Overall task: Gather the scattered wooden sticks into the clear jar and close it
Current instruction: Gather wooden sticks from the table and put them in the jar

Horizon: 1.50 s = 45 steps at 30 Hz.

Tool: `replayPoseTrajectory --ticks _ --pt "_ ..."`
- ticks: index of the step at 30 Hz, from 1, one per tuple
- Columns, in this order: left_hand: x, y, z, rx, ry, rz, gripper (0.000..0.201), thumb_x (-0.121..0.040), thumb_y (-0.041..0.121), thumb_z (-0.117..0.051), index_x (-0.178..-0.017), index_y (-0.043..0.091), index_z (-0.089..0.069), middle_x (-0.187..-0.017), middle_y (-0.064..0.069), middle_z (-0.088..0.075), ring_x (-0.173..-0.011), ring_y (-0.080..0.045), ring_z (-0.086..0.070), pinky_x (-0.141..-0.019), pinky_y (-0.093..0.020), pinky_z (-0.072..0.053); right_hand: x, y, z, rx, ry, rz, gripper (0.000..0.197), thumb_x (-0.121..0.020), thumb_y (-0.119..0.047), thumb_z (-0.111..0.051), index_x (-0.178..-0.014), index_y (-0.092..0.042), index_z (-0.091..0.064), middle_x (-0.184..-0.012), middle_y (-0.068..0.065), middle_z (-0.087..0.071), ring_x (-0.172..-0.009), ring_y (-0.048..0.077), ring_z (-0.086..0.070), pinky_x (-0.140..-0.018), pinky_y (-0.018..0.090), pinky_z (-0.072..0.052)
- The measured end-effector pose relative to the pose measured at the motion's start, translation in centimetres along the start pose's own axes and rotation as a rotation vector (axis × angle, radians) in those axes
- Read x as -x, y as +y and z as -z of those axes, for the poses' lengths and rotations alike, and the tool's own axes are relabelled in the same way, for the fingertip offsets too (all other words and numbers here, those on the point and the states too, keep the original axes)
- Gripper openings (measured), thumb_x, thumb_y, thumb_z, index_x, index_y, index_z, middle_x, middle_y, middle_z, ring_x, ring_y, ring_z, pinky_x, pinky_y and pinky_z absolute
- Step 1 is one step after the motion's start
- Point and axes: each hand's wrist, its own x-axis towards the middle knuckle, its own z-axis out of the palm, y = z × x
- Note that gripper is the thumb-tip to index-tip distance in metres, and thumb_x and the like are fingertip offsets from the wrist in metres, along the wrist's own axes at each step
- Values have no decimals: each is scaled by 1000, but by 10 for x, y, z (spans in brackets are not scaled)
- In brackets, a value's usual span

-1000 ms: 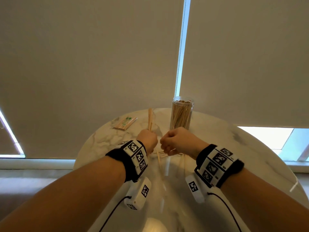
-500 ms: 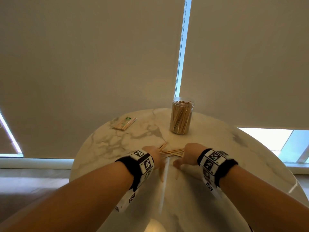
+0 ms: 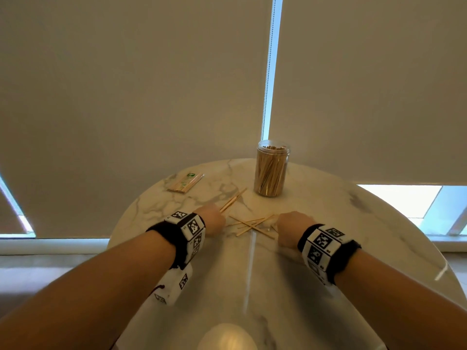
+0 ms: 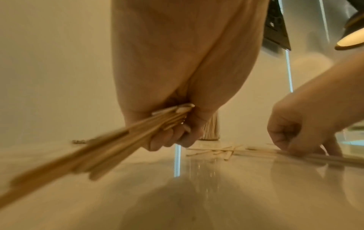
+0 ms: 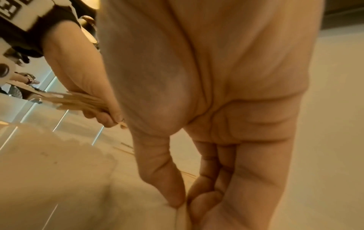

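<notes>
The clear jar [image 3: 271, 173] stands open at the back of the round marble table [image 3: 353, 236], packed with wooden sticks. My left hand [image 3: 211, 219] grips a bundle of sticks [image 3: 233, 199] that points toward the jar; the left wrist view shows the bundle [image 4: 110, 144] in my curled fingers. Several loose sticks [image 3: 252, 226] lie crossed between my hands. My right hand [image 3: 288, 226] is down on the table at their right end. In the right wrist view its thumb and fingertips [image 5: 177, 200] pinch a stick against the tabletop. No lid is in view.
A clear packet of sticks [image 3: 185, 182] with a green mark lies at the table's back left. Roller blinds hang close behind the table. Below the table's near edge is a lamp's round top [image 3: 223, 337].
Both hands came down from where they met above the table. The left moved left with its bundle, the right moved right onto the loose sticks.
</notes>
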Motion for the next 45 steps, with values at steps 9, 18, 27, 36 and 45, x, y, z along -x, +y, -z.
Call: replayPoseTrajectory --ticks 9,18,27,36,45 --pt "-22 35 -10 245 166 -77 41 -95 47 -57 -103 7 -59 -89 -7 -60 -79 -23 -57 -68 -30 -42 4 19 -7 -109 -55 -53 28 -97 -17 -52 -116 -3 -66 -109 10 -65 -96 23 -60 -82 28 -47" --pt "-26 70 -15 -59 58 -123 55 -79 47 -78 -115 8 -61 -111 -9 -67 -100 -26 -64 -79 -32 -50 -3 51 -4 -561 16 -180 23 -92 -25 -62 -82 -4 -64 -80 9 -68 -67 22 -66 -61 27 -55" --pt "-11 81 -15 -174 -45 -184 38 -91 32 -65 -118 5 -61 -117 -12 -66 -106 -28 -64 -79 -30 -50 3 54 -2 -869 52 -252 20 -93 -18 -60 -96 1 -64 -84 15 -70 -67 25 -72 -65 34 -63" --pt "5 63 -3 45 -39 -153 33 -96 32 -58 -113 4 -65 -108 -13 -65 -97 -26 -61 -82 -31 -48 9 47 4 -1184 182 -174 12 -88 -5 -62 -95 4 -66 -76 16 -70 -63 21 -68 -66 34 -63" --pt "9 44 13 1112 -87 -112 17 -92 25 -55 -102 13 -63 -104 -15 -69 -91 -27 -65 -85 -47 -57 -11 24 20 -1429 287 24 10 -86 -4 -69 -93 2 -67 -82 18 -71 -72 25 -70 -75 40 -63"
